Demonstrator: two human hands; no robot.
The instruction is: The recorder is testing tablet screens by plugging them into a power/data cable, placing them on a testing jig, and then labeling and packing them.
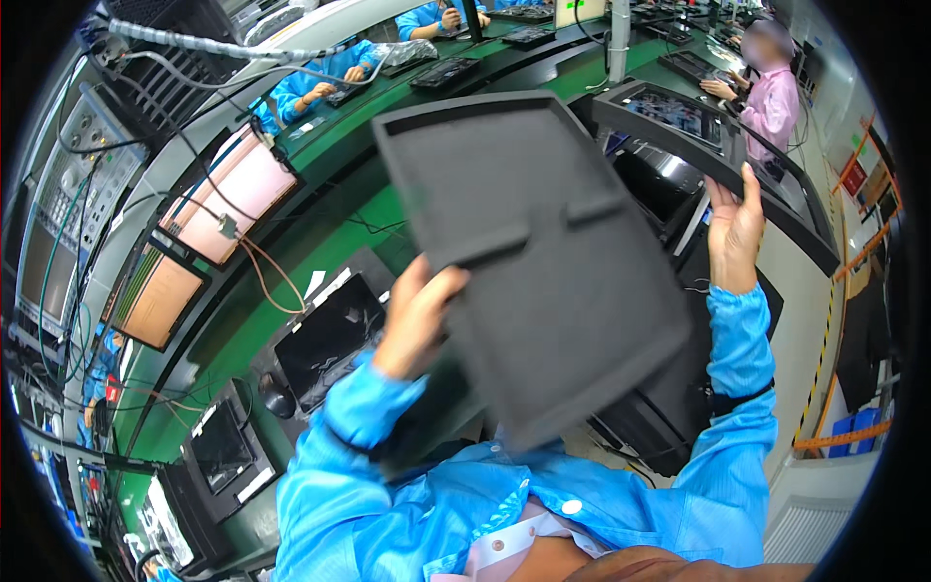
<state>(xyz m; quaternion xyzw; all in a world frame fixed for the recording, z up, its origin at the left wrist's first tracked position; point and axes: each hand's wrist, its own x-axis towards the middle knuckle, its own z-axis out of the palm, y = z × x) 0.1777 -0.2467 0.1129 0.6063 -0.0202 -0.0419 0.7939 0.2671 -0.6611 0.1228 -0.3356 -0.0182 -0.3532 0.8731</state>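
A large black foam tray [582, 310], with a raised rim and two low ridges across its middle, is tilted up in front of me. My left hand [419, 315] grips it by its left edge, thumb and fingers closed on the rim. Off to the right, my right hand [735, 233] is closed on the near edge of a second black tray [800, 233]. A dark flat panel [669, 112] shows inside that one. The far fingers of both hands are partly hidden by the trays.
Along the green bench lie trays with dark screens [335, 335] [221, 448] and a black mouse [277, 396]. Lit monitors [233, 194] and cables stand left. Co-workers in blue [335, 82] sit across; a person in pink [773, 107] works far right. Orange rails [844, 436] edge the walkway.
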